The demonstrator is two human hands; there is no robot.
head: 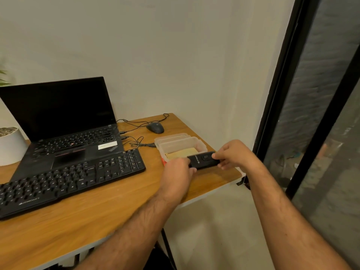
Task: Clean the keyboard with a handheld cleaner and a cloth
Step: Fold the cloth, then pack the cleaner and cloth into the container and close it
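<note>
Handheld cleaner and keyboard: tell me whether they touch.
Apart. The head view shows the handheld cleaner held by both hands beside the plastic box, with bare desk between it and the keyboard.

A black keyboard with pale key lettering lies on a warm orange-brown wooden desk with visible grain. Behind it, a black laptop shows a dark screen, a small red dot among its keys and a white sticker. Far right sits a dark grey mouse with a black cable. A clear plastic box holds a yellowish cloth. The handheld cleaner is black. At far left, a white pot.
</note>
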